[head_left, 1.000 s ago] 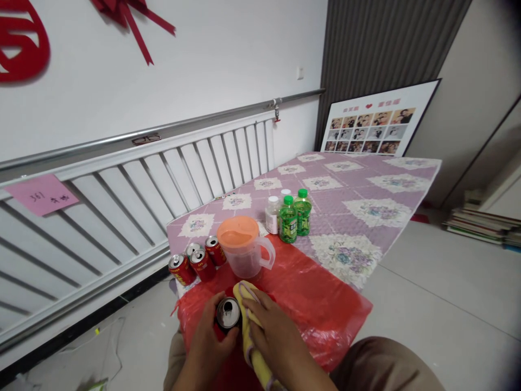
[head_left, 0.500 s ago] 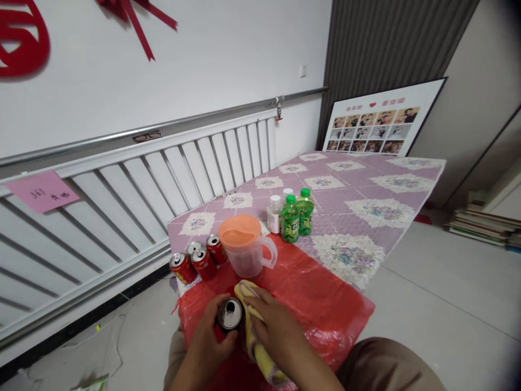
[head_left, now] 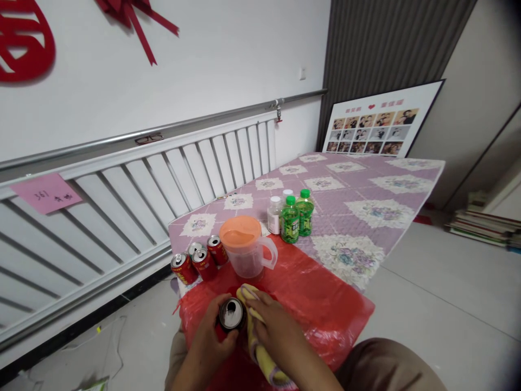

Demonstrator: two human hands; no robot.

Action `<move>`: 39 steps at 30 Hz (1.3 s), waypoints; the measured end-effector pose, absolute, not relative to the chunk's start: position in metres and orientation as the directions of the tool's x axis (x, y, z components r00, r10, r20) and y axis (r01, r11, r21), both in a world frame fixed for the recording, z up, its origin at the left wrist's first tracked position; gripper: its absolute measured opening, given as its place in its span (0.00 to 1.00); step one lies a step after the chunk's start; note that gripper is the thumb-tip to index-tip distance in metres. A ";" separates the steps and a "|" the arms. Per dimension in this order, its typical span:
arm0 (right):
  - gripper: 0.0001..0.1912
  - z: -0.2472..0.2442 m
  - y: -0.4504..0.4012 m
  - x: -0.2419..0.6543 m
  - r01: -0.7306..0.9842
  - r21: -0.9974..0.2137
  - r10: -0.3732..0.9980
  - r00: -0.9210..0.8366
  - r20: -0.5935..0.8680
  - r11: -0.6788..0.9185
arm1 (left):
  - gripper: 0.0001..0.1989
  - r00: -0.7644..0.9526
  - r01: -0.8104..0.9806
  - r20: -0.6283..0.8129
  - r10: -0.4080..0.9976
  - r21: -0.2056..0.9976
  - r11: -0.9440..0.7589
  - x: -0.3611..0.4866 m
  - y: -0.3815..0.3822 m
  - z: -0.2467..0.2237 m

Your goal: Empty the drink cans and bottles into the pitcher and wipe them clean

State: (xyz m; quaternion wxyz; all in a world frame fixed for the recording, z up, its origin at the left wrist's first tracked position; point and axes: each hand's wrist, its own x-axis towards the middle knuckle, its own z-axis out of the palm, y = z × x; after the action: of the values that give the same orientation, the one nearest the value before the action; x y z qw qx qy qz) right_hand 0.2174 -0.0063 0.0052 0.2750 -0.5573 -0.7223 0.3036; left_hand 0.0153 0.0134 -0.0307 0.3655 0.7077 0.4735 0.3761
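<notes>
**Fingers (head_left: 216, 304) of left hand (head_left: 205, 342) wrapped round an opened drink can (head_left: 232, 315); those of right hand (head_left: 280, 331) bent over a folded yellow cloth (head_left: 264, 361)**

Surroundings, by size. White radiator (head_left: 179, 165), ×1, along the wall. Tabletop under one purple floral tablecloth (head_left: 325, 209). Framed photo board (head_left: 374, 122), ×1, propped beyond the far edge. Red plastic sheet (head_left: 321, 288), ×1, spread over the near end; held can upright above it, close to the person's knees.

Lidded pitcher (head_left: 244, 258), ×1, orange lid, clear body, handle to the right. It stands directly beyond the hands, blocking the way to the far tabletop.

Bottles, ×4, grouped past the pitcher handle: two green-capped bottles (head_left: 290, 221), two white-capped bottles (head_left: 274, 218), the rear one mostly covered.

Cans: held one plus four standing cans (head_left: 204, 266) bunched left of the pitcher; body of the rearmost largely hidden.

Grip: left thumb and index finger on opposite sides of the can, spread to its width. Cloth bunched against the can's right side, right palm over it. Right thumb placement: cannot tell.

Eyeglasses (head_left: 150, 139), ×1, on the radiator top.
</notes>
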 end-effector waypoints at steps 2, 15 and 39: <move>0.30 0.011 -0.006 0.218 0.614 -0.752 0.966 -0.229 0.122 0.240 | 0.31 0.268 0.396 0.181 0.946 0.875 -0.280 0.016 0.014 -0.030; 0.35 -0.019 -0.005 0.210 0.731 -0.666 0.980 -0.197 0.008 0.152 | 0.31 0.274 0.418 0.163 0.948 0.867 -0.270 0.016 0.015 -0.029; 0.31 -0.023 -0.008 0.211 0.735 -0.659 0.984 -0.172 0.050 0.162 | 0.13 -0.140 0.041 0.282 0.949 0.960 -0.279 -0.001 -0.013 0.078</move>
State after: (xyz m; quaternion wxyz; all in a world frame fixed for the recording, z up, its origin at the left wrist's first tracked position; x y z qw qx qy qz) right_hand 0.2111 -0.0078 -0.0227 0.2443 -0.5951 -0.7220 0.2548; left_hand -0.0006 -0.0127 0.0784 0.3814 0.5336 0.4639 0.5955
